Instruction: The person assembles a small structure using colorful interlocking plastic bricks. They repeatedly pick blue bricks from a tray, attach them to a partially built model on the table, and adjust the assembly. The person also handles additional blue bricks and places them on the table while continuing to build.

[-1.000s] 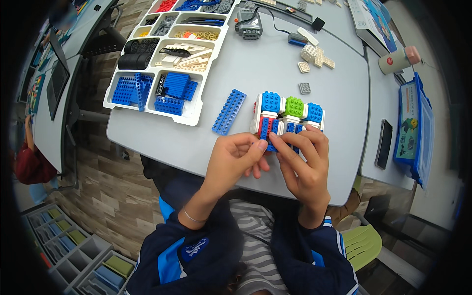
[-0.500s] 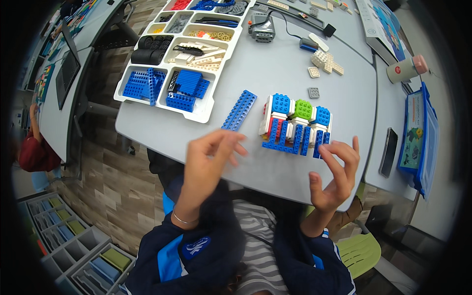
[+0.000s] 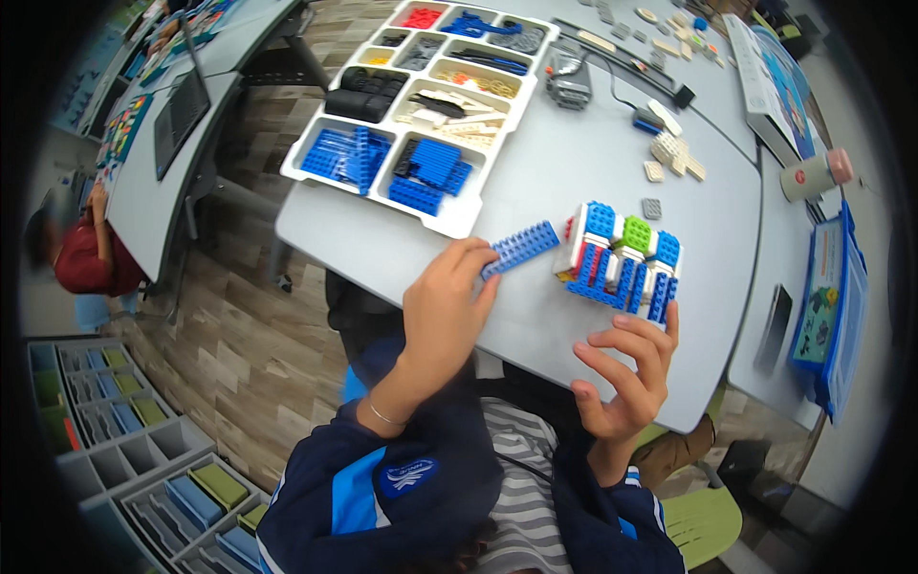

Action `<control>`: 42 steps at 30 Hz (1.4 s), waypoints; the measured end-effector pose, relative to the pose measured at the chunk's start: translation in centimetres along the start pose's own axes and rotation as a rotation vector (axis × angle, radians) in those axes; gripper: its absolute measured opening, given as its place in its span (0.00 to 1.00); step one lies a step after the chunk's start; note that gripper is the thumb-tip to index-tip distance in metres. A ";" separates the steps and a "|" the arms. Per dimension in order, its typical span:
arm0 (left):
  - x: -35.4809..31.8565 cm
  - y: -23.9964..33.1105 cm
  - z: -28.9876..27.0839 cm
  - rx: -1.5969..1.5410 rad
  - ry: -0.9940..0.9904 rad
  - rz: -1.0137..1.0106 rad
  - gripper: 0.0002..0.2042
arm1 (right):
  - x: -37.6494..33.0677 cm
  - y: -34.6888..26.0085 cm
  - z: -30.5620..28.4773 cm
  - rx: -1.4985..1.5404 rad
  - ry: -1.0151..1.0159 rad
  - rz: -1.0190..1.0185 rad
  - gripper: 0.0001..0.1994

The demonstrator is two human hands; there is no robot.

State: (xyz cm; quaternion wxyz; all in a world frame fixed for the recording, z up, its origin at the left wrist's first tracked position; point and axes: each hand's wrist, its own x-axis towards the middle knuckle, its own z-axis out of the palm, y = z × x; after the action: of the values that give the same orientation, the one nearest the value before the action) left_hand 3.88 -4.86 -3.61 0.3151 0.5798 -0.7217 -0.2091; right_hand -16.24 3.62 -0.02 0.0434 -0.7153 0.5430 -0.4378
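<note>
A long plate (image 3: 519, 249) near the tabletop's (image 3: 574, 153) front edge is blue; the tabletop itself is pale grey. The brick model (image 3: 620, 260) beside it mixes blue, white, red and one lime-green piece — the sorting tray (image 3: 459, 215) at the left edge is white.

The person wears a dark blue jacket (image 3: 382, 497) with bright blue panels, a striped grey shirt (image 3: 521, 488), and 1 thin bracelet (image 3: 387, 414) at the lower middle.
</note>
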 end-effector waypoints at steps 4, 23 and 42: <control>-1.1 -0.1 -2.7 -0.165 -0.047 -0.094 0.11 | -0.3 -0.1 0.2 -0.006 -0.004 0.014 0.14; 8.4 -13.7 -9.6 0.184 0.664 -0.242 0.08 | 0.6 -0.4 1.2 -0.019 -0.051 0.034 0.13; 9.9 -16.1 -13.0 0.346 0.071 0.183 0.08 | -0.1 0.1 1.1 -0.030 -0.035 0.019 0.11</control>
State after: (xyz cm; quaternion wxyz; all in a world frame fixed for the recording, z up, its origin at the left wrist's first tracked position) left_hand 23.00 -17.44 -2.94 0.2537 0.5643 -0.7850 -0.0316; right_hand -15.60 3.21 -0.79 0.0461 -0.7182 0.5555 -0.4166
